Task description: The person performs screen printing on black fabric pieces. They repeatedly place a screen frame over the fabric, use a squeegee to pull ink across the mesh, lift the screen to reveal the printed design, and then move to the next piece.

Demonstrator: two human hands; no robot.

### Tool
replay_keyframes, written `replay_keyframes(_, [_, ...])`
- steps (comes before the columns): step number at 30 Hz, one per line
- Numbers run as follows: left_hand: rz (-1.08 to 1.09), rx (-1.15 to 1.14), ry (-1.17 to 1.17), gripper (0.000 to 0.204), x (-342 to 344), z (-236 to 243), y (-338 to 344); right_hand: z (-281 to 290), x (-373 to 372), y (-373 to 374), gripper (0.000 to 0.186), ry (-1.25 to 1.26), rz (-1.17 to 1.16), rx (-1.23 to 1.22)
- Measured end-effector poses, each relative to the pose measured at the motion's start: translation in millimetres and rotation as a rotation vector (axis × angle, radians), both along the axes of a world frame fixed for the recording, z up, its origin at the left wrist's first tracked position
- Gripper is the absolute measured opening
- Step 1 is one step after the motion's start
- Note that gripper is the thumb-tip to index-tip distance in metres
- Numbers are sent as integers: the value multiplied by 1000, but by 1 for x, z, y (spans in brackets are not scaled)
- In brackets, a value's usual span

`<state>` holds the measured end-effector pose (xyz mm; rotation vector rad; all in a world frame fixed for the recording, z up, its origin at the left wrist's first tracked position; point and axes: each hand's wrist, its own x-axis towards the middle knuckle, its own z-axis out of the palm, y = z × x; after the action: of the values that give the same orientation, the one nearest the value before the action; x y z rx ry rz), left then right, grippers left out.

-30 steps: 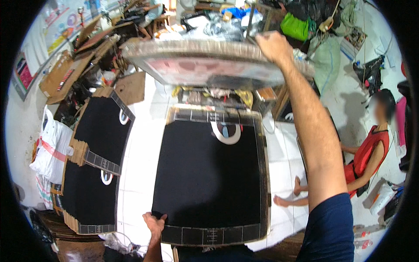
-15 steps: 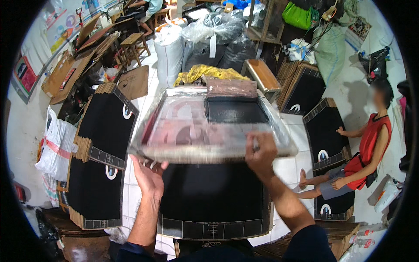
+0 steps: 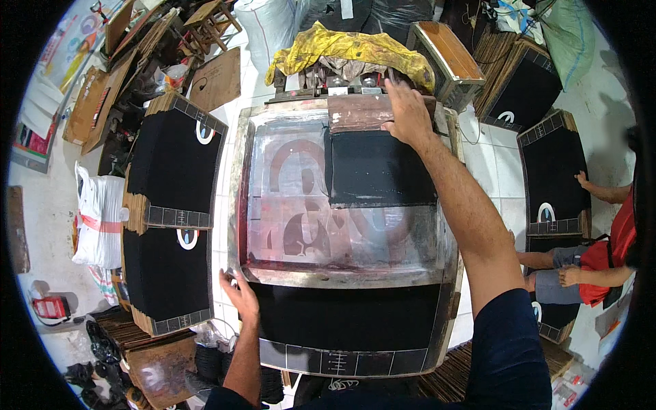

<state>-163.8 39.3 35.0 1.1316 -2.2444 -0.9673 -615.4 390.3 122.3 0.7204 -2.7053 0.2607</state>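
Observation:
A wooden-framed printing screen [image 3: 348, 277] lies flat over a black panel [image 3: 342, 314] whose near edge has a ruled grid strip. Pale, see-through mesh [image 3: 294, 219] fills the frame, with reddish stains and curved letter-like shapes. A black rectangle [image 3: 379, 167] covers its far right part. Behind that rectangle rests a worn brown board [image 3: 359, 113] along the far side of the frame. My left hand [image 3: 242, 297] is at the frame's near left corner, fingers apart. Over the far right end of the brown board reaches my right hand [image 3: 408, 115], fingers stretched out, apparently holding nothing.
Stacked black panels with white oval marks stand left [image 3: 171, 164] and right [image 3: 557, 171]. A stained yellow cloth [image 3: 355, 55] hangs behind the frame, beside a wooden box [image 3: 447, 58]. At right another person in a red top [image 3: 618, 239] touches a panel with one hand.
The screen has come down from a tilted, raised position to lie flat. My right hand has moved from its near edge to the far right. The head view has shifted down.

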Motion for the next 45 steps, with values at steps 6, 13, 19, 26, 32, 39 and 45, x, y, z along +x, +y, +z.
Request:
replay_keyframes(6, [88, -172, 12, 69, -20, -16, 26, 14, 0, -5, 44, -298, 44, 120])
replay_keyframes(13, [41, -214, 95, 63, -23, -17, 24, 14, 117, -3, 35, -276, -18, 49])
replay_keyframes(19, [79, -182, 59, 62, -19, -22, 22, 17, 128, -2, 28, -353, -20, 14])
replay_keyframes(26, [88, -219, 61, 61, -22, -20, 23, 19, 154, 4, 39, -433, -12, 132])
replay_keyframes(32, [99, -252, 28, 59, -22, -20, 25, -5, 16, -5, 38, -240, 7, 154])
replay_keyframes(39, [83, -219, 32, 59, -20, -20, 23, -12, 65, -9, 33, -100, -51, 101])
replay_keyframes(45, [84, -238, 24, 60, -19, -24, 22, -3, 57, -3, 30, -176, -6, 14])
